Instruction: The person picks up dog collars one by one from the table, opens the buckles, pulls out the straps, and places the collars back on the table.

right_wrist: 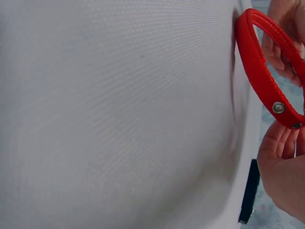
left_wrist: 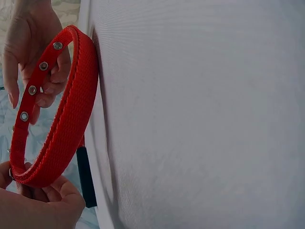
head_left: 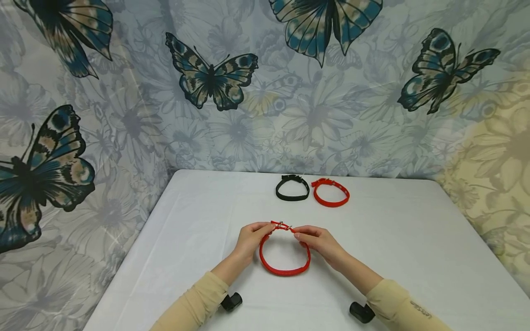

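Note:
A red pet collar (head_left: 284,273) forms a loop between both hands, close over the white table. My left hand (head_left: 250,240) pinches it at the far left of the loop, by the metal buckle (head_left: 280,224). Thumb and forefinger of my right hand (head_left: 324,244) pinch the strap just right of the buckle. Several metal eyelets (left_wrist: 32,90) run along the strap in the left wrist view. The right wrist view has the padded red band (right_wrist: 255,67) bending away from the fingers, with part of the loop cut off by the frame's edge.
Toward the back of the white table (head_left: 198,207) lie a black collar (head_left: 291,198) and a second red collar (head_left: 331,203), side by side. Butterfly-print cloth (head_left: 248,138) hangs behind and beside the table. Black wrist devices (head_left: 361,312) sit under both sleeves.

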Tool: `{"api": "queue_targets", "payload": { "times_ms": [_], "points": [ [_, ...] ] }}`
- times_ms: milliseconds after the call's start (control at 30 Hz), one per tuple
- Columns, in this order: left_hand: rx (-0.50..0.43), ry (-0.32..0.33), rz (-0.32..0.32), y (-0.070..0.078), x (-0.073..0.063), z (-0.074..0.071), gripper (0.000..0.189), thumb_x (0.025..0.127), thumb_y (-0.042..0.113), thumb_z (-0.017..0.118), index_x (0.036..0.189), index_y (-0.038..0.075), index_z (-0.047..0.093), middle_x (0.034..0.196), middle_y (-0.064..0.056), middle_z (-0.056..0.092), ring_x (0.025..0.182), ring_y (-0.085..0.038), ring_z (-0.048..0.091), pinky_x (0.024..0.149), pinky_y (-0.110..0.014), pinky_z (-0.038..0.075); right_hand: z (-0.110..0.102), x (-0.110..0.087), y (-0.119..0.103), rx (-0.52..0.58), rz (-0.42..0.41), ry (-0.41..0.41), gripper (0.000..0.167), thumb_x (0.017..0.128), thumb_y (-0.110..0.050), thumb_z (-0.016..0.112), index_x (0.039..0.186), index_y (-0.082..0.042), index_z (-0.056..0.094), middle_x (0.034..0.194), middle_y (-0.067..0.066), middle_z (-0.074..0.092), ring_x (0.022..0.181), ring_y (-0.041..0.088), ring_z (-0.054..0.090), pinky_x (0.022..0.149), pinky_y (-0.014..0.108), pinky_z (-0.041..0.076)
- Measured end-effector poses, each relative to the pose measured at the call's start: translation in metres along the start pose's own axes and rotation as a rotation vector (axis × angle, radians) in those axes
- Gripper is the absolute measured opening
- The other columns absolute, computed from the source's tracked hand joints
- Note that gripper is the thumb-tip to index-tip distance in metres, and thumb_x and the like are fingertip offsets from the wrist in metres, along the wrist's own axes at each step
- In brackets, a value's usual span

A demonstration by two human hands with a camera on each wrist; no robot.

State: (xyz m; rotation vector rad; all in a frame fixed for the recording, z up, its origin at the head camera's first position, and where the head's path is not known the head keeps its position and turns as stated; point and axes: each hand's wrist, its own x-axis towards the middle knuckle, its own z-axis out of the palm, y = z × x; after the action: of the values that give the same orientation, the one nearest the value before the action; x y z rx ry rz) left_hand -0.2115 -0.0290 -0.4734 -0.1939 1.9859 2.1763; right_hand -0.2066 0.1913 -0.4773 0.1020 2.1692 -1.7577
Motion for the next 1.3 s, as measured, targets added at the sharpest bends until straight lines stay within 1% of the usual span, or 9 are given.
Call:
{"api": "queue_targets", "payload": {
  "times_ms": [133,233,400,600,667,767,933,1067,1300],
  "points": [
    [0.002,-0.01,0.005,0.015,-0.013,0.003,0.023,0.087,0.013,0.072,0.101,-0.005,0.072,0.084,0.0,0.07,0.08,-0.012,0.062,0.079,-0.029,0.053,0.004,0.004,-0.002,-0.011,0.005,0.012,0.044,0.087,-0.041,0.072,0.115,-0.008,0.069,0.109,0.011,0.066,0.093,0.023,0.06,0.083,0.032,0.051],
    [0.006,-0.021,0.014,0.022,-0.019,0.005,0.023,0.088,0.013,0.071,0.102,-0.006,0.072,0.085,0.0,0.07,0.081,-0.012,0.063,0.082,-0.031,0.054,0.007,0.005,-0.005,-0.013,-0.001,0.017,0.044,0.087,-0.042,0.072,0.113,-0.007,0.069,0.107,0.012,0.066,0.091,0.022,0.06,0.082,0.032,0.051],
    [0.019,-0.038,0.014,0.022,-0.02,0.006,0.023,0.088,0.013,0.071,0.101,-0.005,0.072,0.084,-0.001,0.071,0.081,-0.012,0.063,0.081,-0.031,0.053,0.009,0.007,-0.007,-0.019,-0.025,0.027,0.039,0.088,-0.039,0.072,0.109,-0.007,0.069,0.106,0.014,0.066,0.087,0.021,0.059,0.08,0.033,0.05],
    [0.026,-0.043,0.017,0.024,-0.022,0.006,0.021,0.088,0.011,0.07,0.101,-0.006,0.072,0.083,-0.002,0.07,0.082,-0.014,0.063,0.082,-0.032,0.053,0.006,0.006,-0.007,-0.019,-0.058,0.016,0.036,0.088,-0.035,0.073,0.109,-0.006,0.07,0.104,0.009,0.067,0.094,0.027,0.059,0.082,0.037,0.05],
    [0.027,-0.043,0.016,0.021,-0.02,0.005,0.021,0.089,0.01,0.069,0.102,-0.006,0.072,0.083,-0.002,0.07,0.082,-0.015,0.063,0.082,-0.032,0.053,0.005,0.005,-0.007,-0.016,-0.07,0.004,0.036,0.089,-0.034,0.073,0.111,-0.006,0.07,0.103,0.006,0.068,0.096,0.029,0.058,0.084,0.037,0.05],
    [0.03,-0.04,0.012,0.01,-0.01,0.003,0.022,0.089,0.012,0.07,0.102,-0.005,0.072,0.086,-0.005,0.071,0.083,-0.017,0.062,0.081,-0.033,0.053,0.004,0.004,-0.007,-0.019,-0.081,-0.007,0.037,0.089,-0.033,0.072,0.114,-0.006,0.069,0.106,0.003,0.068,0.1,0.03,0.058,0.086,0.037,0.05],
    [0.022,-0.041,0.015,-0.009,0.004,-0.001,0.025,0.087,0.019,0.073,0.103,-0.001,0.074,0.086,-0.005,0.071,0.083,-0.016,0.062,0.073,-0.025,0.05,0.002,0.003,-0.006,-0.031,-0.08,-0.015,0.038,0.09,-0.033,0.07,0.117,-0.006,0.069,0.112,0.006,0.067,0.101,0.029,0.058,0.085,0.035,0.05],
    [0.028,-0.048,0.019,-0.012,0.006,-0.002,0.028,0.086,0.023,0.075,0.103,0.001,0.074,0.084,-0.002,0.07,0.082,-0.017,0.062,0.069,-0.021,0.048,0.002,0.002,-0.007,-0.022,-0.061,-0.019,0.038,0.09,-0.034,0.07,0.118,-0.008,0.068,0.115,0.01,0.065,0.101,0.028,0.056,0.085,0.033,0.049],
    [0.053,-0.104,0.029,-0.011,0.005,-0.005,0.032,0.083,0.021,0.078,0.108,0.002,0.072,0.09,0.001,0.071,0.083,-0.013,0.062,0.072,-0.023,0.05,0.003,0.002,-0.008,-0.006,-0.053,-0.017,0.036,0.092,-0.031,0.068,0.119,-0.007,0.067,0.122,0.015,0.062,0.103,0.03,0.055,0.084,0.032,0.049]
  ]
}}
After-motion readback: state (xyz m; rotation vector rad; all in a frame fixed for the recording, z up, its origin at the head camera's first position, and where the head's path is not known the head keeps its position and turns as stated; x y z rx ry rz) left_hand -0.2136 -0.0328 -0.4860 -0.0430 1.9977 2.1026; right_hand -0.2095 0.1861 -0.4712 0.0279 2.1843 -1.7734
